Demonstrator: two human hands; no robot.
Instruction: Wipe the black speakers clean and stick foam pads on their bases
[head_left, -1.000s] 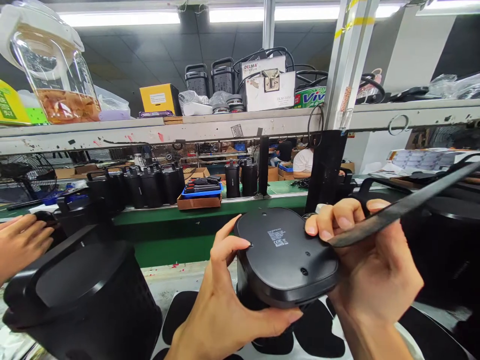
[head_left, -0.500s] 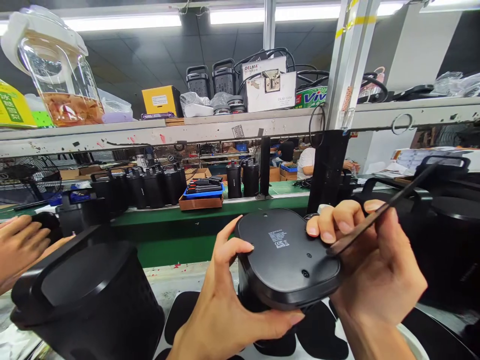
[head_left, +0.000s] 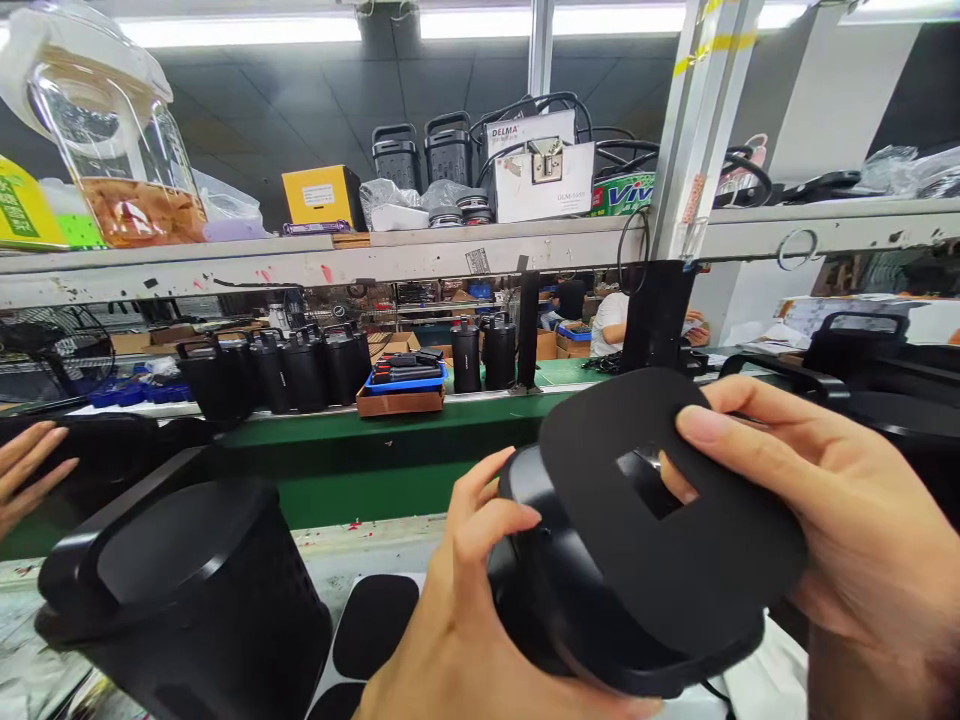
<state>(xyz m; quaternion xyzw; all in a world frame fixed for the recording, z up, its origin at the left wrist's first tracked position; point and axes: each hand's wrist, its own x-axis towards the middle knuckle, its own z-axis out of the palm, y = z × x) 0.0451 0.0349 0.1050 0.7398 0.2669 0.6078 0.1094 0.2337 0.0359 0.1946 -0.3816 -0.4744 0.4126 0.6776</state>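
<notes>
My left hand [head_left: 465,610] is wrapped around a black casing that looks like a portable speaker [head_left: 536,500], its base turned up and towards me. In my right hand [head_left: 832,490] is a thin black pad [head_left: 600,480] with rounded corners and a rectangular cutout, pinched near its right edge. The pad lies over the base, tilted; whether it touches all along cannot be seen. It covers most of the base, and part of my right fingers shows through the cutout. Below, a white sheet [head_left: 330,680] carries more black pads [head_left: 375,625].
A second black speaker with a handle [head_left: 187,600] stands close on the left. Beyond it is another person's hand [head_left: 30,470]. More handled black units [head_left: 304,365] and a blue tray [head_left: 405,380] stand on the far bench. A loaded shelf [head_left: 420,240] crosses above; a post [head_left: 712,130] rises right.
My right hand has turned the pad from edge-on to flat over the base, hiding the printed label and screws. The speaker has shifted right and closer. The other person's hand has moved left.
</notes>
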